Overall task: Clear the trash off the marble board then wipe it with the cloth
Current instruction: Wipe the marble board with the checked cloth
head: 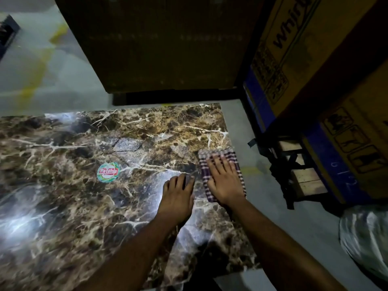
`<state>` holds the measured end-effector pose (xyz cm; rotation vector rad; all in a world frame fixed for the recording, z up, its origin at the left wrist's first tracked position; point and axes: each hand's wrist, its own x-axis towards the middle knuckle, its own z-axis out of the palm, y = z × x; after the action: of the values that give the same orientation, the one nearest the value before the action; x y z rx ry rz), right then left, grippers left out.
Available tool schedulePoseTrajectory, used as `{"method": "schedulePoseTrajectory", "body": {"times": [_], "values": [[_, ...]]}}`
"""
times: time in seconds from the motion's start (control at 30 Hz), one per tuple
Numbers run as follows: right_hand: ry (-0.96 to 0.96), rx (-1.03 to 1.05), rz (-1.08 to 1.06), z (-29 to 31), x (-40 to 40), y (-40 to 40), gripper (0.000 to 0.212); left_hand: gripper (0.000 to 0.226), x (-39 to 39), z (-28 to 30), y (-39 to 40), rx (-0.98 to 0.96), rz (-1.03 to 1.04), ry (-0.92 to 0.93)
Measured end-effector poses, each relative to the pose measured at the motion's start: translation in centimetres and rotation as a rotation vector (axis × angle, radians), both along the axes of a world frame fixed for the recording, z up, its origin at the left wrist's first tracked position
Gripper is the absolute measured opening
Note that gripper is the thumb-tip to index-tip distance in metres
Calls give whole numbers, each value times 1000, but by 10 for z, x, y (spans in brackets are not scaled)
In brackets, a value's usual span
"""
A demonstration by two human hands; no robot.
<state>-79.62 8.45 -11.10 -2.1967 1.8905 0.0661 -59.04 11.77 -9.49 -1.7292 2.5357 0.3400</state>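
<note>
left hand (178, 196) is resting flat and empty on the marble board (88, 206) | right hand (223, 179) is pressing, fingers spread, on the checked cloth (235, 158) near the board's right edge | cloth looking soft, light, likely to bunch: palm pressure should be suiting it better than pinching | round sticker (108, 172) lying farther left

Checked purple cloth (220, 164) lies flat at brown-veined marble board's (84, 206) right edge.

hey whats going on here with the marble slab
A person is wiping the marble board. The right hand presses flat on a checked cloth near the board's right edge, while the left hand rests bare on the marble beside it. No loose trash shows on the board, only a round sticker on its surface.
</note>
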Motion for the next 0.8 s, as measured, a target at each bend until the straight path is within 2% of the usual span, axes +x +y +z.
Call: {"method": "schedulePoseTrajectory", "body": {"times": [0.07,0.13,0.23,0.33,0.5,0.7,0.8], "values": [[-13,13,85,0,-5,32,72,54,3,5,10,9,-19,22],[-23,33,83,1,-24,63,72,49,5,7,24,36,-41,26],[-20,31,-65,0,-39,82,73,54,6,8,45,52,-35,-1],[7,14,-160,0,-20,85,74,56,3,6,61,43,-7,-24],[1,34,-7,-3,-26,142,72,44,2,5,84,58,-46,13],[2,3,-176,-4,-20,156,75,61,6,-3,127,47,-30,-7],[11,4,-71,-2,-1,172,73,62,4,-2,140,95,-31,-44]]}}
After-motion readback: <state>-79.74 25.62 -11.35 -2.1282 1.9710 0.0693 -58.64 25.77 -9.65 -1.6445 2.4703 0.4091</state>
